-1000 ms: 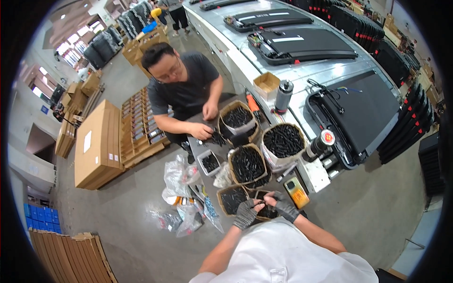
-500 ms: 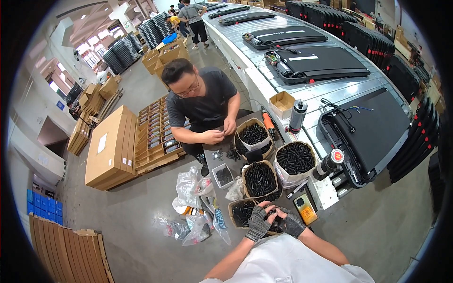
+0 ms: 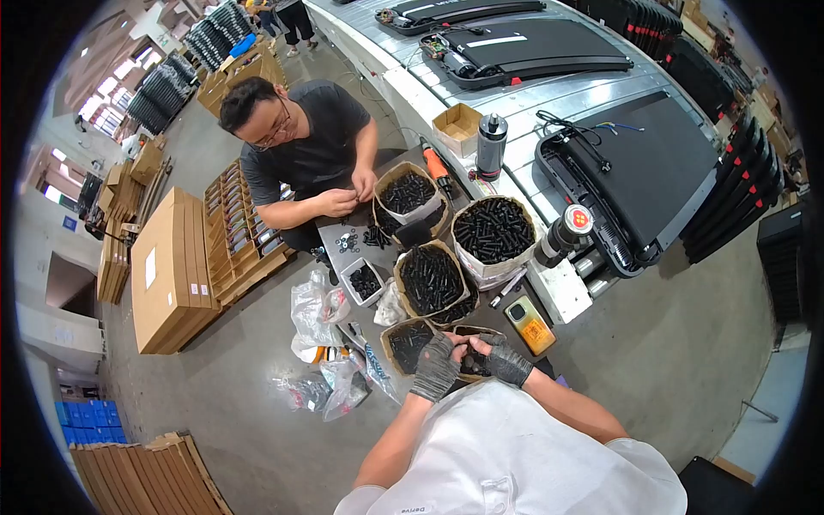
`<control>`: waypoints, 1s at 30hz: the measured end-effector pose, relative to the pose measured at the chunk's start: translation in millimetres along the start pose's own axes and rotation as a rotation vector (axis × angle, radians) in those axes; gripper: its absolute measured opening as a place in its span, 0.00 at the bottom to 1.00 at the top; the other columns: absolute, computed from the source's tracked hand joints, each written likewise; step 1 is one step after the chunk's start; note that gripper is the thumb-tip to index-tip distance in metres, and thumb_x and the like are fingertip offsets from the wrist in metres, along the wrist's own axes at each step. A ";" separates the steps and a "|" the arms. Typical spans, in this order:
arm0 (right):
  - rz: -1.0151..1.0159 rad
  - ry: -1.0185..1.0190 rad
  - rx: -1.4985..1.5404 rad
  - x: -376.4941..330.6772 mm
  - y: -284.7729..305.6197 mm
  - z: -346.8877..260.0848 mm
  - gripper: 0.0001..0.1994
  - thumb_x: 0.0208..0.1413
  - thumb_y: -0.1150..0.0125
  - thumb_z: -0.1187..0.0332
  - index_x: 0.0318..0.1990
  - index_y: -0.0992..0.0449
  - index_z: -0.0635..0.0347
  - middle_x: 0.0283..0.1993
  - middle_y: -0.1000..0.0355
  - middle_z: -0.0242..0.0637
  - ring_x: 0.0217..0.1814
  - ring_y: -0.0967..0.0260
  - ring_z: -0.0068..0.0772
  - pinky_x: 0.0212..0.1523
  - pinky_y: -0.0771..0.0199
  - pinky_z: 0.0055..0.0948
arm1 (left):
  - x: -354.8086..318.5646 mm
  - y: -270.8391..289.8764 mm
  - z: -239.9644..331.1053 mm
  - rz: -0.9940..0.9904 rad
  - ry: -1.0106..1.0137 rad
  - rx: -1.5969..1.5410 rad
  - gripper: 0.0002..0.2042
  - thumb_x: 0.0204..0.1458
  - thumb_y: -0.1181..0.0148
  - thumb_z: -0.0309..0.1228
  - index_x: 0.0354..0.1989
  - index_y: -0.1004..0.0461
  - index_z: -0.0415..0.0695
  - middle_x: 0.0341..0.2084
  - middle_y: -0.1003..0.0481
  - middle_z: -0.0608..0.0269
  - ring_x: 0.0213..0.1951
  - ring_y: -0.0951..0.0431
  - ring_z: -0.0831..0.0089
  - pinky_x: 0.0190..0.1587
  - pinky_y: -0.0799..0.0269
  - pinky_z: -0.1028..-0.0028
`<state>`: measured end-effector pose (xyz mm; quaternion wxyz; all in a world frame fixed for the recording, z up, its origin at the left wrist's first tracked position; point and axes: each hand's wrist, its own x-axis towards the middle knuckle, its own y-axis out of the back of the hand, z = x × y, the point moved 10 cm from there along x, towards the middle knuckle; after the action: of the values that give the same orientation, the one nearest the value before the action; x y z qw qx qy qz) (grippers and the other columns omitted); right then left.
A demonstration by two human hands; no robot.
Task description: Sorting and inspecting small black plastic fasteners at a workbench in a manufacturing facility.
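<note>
My left hand [image 3: 439, 366] and my right hand [image 3: 505, 358], both in grey fingerless gloves, meet fingertip to fingertip close to my body. Their fingers are pinched together; whatever lies between them is too small and covered to make out. Below them is a small carton [image 3: 471, 330] of dark parts, partly hidden by the hands. Against my left hand stands another carton [image 3: 388, 346] holding small black pieces. Just beyond, a carton [image 3: 433, 279] is heaped with black ribbed, bolt-like parts. A phone [image 3: 530, 326] in a yellowish case lies right of my right hand.
Larger cartons of black parts [image 3: 493, 230] [image 3: 406, 190] stand farther off, beside a white tray [image 3: 364, 281]. Across the table a co-worker [image 3: 305, 142] handles something small. A roller conveyor [image 3: 549, 107] with black panels runs at right; plastic bags [image 3: 313, 309] lie at left.
The whole view has shifted, so the table and co-worker appear farther left and higher. My hands stay together over the small carton, with the fingertips now pinched more plainly in sight.
</note>
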<state>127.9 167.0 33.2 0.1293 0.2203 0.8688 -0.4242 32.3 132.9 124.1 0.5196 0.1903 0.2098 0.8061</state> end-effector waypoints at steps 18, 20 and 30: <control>0.220 -0.050 -0.031 3.7 64.4 16.0 0.15 0.61 0.46 0.62 0.47 0.25 0.65 0.36 0.25 0.35 0.35 0.31 0.23 0.38 0.29 0.24 | 171.2 54.9 -102.1 0.094 0.110 0.218 0.06 0.53 0.43 0.26 0.38 0.22 0.41 0.30 0.24 0.56 0.31 0.22 0.65 0.36 0.27 0.70; 0.224 -0.047 -0.018 5.2 70.6 18.6 0.15 0.61 0.47 0.62 0.46 0.25 0.65 0.36 0.25 0.34 0.35 0.31 0.23 0.38 0.29 0.24 | 177.6 45.2 -90.9 0.054 0.041 0.315 0.06 0.52 0.43 0.25 0.37 0.22 0.41 0.30 0.25 0.55 0.35 0.23 0.61 0.40 0.28 0.68; 0.255 -0.065 0.040 1.2 72.1 16.3 0.15 0.60 0.45 0.63 0.45 0.24 0.66 0.36 0.25 0.34 0.35 0.31 0.22 0.40 0.30 0.22 | 190.8 37.1 -85.9 0.003 -0.061 0.381 0.07 0.48 0.43 0.20 0.35 0.22 0.41 0.34 0.28 0.54 0.37 0.25 0.56 0.42 0.29 0.66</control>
<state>163.0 193.5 -26.3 0.2058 0.3175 0.8206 -0.4284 -114.9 282.1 88.8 0.4791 0.3099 0.3425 0.7464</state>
